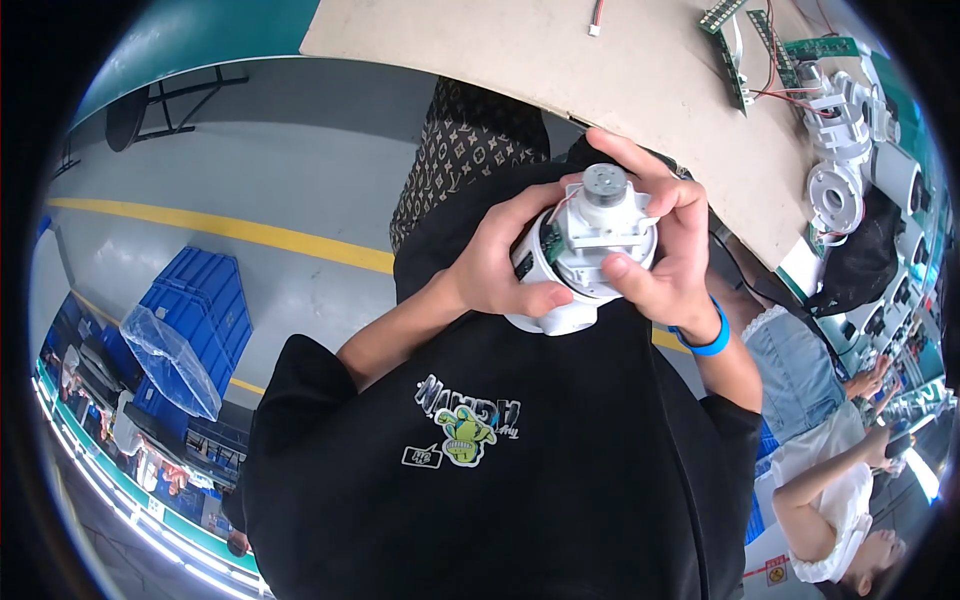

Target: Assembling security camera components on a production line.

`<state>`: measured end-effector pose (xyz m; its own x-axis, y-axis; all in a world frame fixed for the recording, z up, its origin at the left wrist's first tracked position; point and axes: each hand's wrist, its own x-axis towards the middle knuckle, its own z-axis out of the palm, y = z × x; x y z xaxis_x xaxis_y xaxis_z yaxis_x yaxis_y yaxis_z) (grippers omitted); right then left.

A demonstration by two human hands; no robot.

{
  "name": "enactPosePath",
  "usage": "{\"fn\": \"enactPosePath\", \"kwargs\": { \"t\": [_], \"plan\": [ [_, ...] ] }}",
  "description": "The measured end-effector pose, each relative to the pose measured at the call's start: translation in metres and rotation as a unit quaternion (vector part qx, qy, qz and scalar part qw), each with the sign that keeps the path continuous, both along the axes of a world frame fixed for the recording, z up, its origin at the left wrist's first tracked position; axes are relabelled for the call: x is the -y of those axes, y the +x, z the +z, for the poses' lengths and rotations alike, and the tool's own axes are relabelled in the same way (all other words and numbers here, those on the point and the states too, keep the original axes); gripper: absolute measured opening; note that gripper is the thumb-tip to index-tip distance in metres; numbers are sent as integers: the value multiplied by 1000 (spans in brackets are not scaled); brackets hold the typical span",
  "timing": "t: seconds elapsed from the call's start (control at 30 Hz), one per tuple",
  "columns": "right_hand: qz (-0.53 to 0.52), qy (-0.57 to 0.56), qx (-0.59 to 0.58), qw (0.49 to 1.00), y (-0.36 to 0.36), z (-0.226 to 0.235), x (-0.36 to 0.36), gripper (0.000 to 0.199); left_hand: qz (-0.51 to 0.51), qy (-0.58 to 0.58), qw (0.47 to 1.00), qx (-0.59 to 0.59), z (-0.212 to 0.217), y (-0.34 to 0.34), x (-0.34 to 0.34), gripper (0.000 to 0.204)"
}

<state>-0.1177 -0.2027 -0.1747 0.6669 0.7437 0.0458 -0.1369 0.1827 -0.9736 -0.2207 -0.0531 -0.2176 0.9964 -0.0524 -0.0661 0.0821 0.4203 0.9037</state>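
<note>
Both my hands hold a white plastic housing in front of my chest. Seated in its opening is a white inner mechanism, topped by a small round grey motor. A strip of green circuit board shows at the opening's left side. My left hand wraps the housing from the left, its thumb low on the front. My right hand grips from the right, thumb pressed against the inner mechanism and index finger stretched out beyond the motor. The fingers behind the housing are partly hidden.
A beige-topped workbench lies ahead, carrying green circuit boards with wires, and several white plastic parts at the right. A small wire connector lies near the bench's far side. Blue crates stand at left; a co-worker sits at right.
</note>
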Motion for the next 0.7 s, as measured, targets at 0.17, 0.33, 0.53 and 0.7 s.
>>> {"fn": "enactPosePath", "kwargs": {
  "t": [0.17,0.33,0.53,0.7],
  "plan": [
    [43,-16,-4,999,11,10,14,43,-16,80,997,12,14,-1,-2,83],
    [115,-107,3,988,35,42,28,55,-8,24,999,-47,37,6,-1,61],
    [258,-205,99,939,49,52,24,50,-53,38,993,-98,42,8,10,39],
    [206,-178,6,962,39,46,29,42,-28,-45,995,-84,31,2,5,35]
  ]
}}
